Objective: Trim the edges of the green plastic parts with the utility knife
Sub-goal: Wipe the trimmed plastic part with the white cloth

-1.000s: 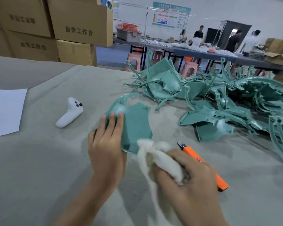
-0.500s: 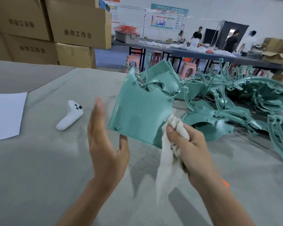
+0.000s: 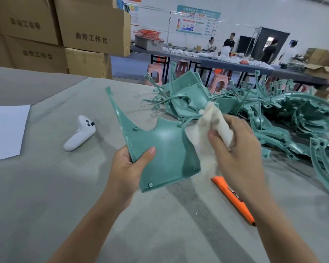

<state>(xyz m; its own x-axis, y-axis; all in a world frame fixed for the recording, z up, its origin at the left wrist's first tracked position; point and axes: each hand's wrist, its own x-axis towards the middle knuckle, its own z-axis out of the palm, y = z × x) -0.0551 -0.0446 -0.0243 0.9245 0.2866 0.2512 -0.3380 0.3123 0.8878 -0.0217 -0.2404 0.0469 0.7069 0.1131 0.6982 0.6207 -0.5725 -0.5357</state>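
Green plastic parts (image 3: 285, 118), where do they lie?

— Most sit in a tangled heap on the right side of the grey cloth-covered table (image 3: 46, 196), the biggest thing in view. Stacked cardboard boxes (image 3: 91, 25) stand behind its far left edge. A white sheet of paper (image 3: 6, 130) lies flat at the left.

And the one in hand?

— One green part (image 3: 163, 149) is held up off the table, in front of the heap. Its hollow face is toward the camera and its long thin prong points up and to the left.

Who holds it?

— The left hand (image 3: 125, 168) grips its lower left edge. The thumb presses across the inner face and the other fingers are hidden behind. The right hand (image 3: 235, 149) has its fingers curled round a bunched white cloth (image 3: 215, 126), held at the part's right edge. The cloth's hanging end is blurred, so I cannot tell whether it touches the plastic.

And the utility knife (image 3: 234, 200)?

— Orange, it lies on the table below the right wrist, its far end hidden behind that hand. Neither hand touches it. A white handheld controller (image 3: 80, 133) lies on the table between the paper and the held part.
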